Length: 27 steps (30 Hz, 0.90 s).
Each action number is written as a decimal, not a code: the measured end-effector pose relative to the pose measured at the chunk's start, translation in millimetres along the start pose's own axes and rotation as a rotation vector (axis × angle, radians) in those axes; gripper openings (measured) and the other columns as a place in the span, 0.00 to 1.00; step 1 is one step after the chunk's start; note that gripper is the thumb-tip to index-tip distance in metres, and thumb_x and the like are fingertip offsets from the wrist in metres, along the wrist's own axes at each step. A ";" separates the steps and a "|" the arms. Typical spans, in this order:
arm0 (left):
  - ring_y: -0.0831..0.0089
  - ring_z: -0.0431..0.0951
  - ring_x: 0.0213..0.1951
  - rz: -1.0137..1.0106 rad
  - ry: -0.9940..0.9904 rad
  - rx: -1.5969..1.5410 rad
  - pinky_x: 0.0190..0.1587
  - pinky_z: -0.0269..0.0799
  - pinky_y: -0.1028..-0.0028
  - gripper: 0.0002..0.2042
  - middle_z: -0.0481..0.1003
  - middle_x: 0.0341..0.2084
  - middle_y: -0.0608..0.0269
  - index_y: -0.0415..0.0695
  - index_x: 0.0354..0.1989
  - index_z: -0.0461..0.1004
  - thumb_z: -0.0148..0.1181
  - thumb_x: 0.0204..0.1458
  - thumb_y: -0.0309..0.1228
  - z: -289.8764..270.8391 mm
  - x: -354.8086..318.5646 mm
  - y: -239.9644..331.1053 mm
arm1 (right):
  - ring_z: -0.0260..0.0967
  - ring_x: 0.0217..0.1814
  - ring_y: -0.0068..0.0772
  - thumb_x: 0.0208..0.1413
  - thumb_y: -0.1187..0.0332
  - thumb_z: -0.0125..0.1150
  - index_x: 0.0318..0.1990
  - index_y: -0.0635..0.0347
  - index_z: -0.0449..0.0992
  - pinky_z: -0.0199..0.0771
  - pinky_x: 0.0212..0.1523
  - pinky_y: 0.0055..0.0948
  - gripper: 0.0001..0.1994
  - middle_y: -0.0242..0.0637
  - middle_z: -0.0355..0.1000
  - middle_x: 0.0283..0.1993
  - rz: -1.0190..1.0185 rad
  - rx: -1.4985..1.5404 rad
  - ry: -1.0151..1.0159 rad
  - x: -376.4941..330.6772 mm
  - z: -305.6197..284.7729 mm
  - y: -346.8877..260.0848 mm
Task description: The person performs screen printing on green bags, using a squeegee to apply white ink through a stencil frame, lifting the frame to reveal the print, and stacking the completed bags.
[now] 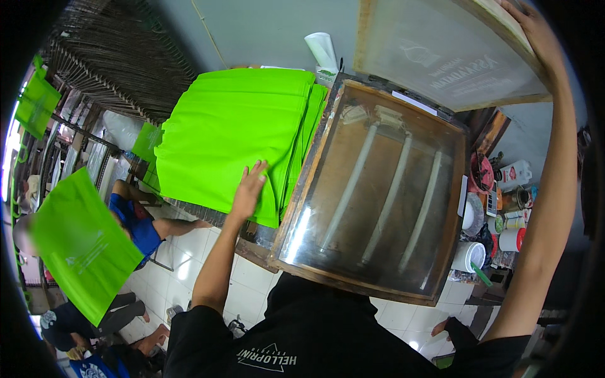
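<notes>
Head view: left hand (249, 189), fingers spread flat on green bags (233, 135); right hand (535, 31), fingers clamped on raised screen frame (441, 57), 1 o'clock.

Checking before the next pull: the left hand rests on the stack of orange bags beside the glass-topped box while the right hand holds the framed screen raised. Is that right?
Not quite: the head view shows the stack of bags is bright green, not orange. The rest holds: the left hand rests on it beside the glass-topped box, and the right hand holds the framed screen raised.
</notes>
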State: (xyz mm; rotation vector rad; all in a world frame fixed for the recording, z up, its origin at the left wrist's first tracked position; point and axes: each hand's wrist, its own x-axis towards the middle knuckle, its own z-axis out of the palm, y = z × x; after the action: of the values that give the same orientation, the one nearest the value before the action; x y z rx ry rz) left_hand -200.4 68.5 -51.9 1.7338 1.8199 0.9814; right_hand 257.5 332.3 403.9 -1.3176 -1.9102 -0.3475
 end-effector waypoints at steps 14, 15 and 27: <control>0.46 0.51 0.75 0.612 -0.392 0.390 0.74 0.40 0.41 0.38 0.54 0.72 0.41 0.44 0.71 0.62 0.55 0.59 0.57 171.4 -27.2 219.1 | 0.74 0.28 0.34 0.53 0.44 0.70 0.35 0.64 0.86 0.76 0.32 0.35 0.25 0.48 0.81 0.32 0.096 -0.048 -0.168 -12.9 -7.2 -13.9; 0.46 0.52 0.74 0.633 -0.409 0.351 0.73 0.42 0.41 0.37 0.55 0.72 0.41 0.44 0.70 0.63 0.57 0.58 0.56 187.0 -34.1 235.3 | 0.75 0.29 0.37 0.53 0.44 0.70 0.36 0.64 0.86 0.77 0.34 0.37 0.26 0.49 0.81 0.34 0.039 -0.046 -0.181 -15.2 -9.7 -11.3; 0.41 0.39 0.76 0.285 -0.452 0.395 0.71 0.34 0.36 0.54 0.44 0.75 0.38 0.43 0.74 0.54 0.68 0.43 0.64 285.5 158.2 311.5 | 0.79 0.49 0.50 0.53 0.44 0.67 0.43 0.59 0.86 0.78 0.49 0.44 0.25 0.50 0.81 0.45 -0.120 -0.145 -0.065 -16.5 -4.9 11.5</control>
State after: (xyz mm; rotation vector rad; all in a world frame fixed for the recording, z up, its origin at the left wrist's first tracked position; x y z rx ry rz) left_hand 198.9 266.5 17.9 2.2740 1.5639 0.2809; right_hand 272.5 323.2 393.0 -1.3239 -2.0563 -0.5187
